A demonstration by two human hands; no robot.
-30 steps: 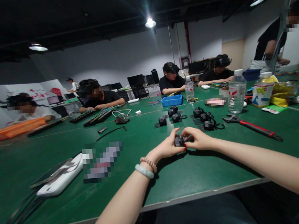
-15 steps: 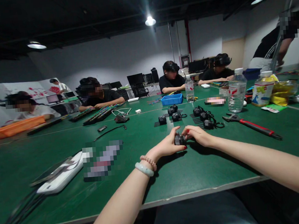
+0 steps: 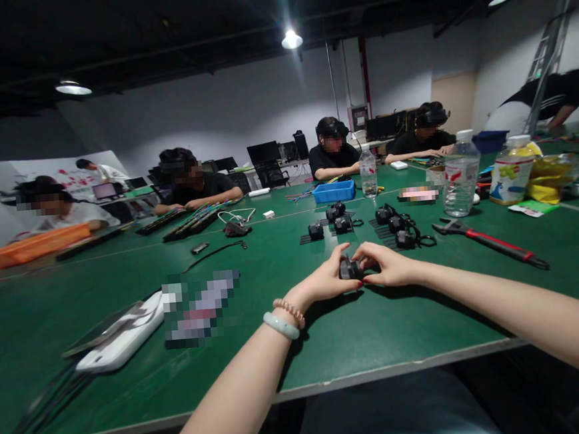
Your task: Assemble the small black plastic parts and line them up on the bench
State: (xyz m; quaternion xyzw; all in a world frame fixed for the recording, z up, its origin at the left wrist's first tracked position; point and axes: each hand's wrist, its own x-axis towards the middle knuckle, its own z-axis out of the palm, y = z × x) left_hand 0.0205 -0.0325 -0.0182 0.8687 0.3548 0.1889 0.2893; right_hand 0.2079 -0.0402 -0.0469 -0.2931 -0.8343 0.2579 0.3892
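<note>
A black cable gland (image 3: 349,268) is held between my two hands, low over the green table. My left hand (image 3: 328,275) grips it from the left, thumb and fingers around its body. From the right, my right hand (image 3: 386,263) has its thumb and fingertips closed on the same gland's right end. Just beyond my hands stand several more black glands (image 3: 343,224) in a loose group. Another cluster of black glands (image 3: 395,222) lies to the right, with a loose black ring (image 3: 427,240) beside it.
Right of my hands lies an adjustable wrench (image 3: 497,244) with red and black handles. Water bottles (image 3: 460,180) and a blue tray (image 3: 334,191) stand farther back. A white power bank (image 3: 123,337) with cables is at left. Several people work around the table.
My right hand's fingers have shifted round the gland, its thumb now lower and near the left hand's fingertips. The left hand keeps its grip. A person at far right has bent lower.
</note>
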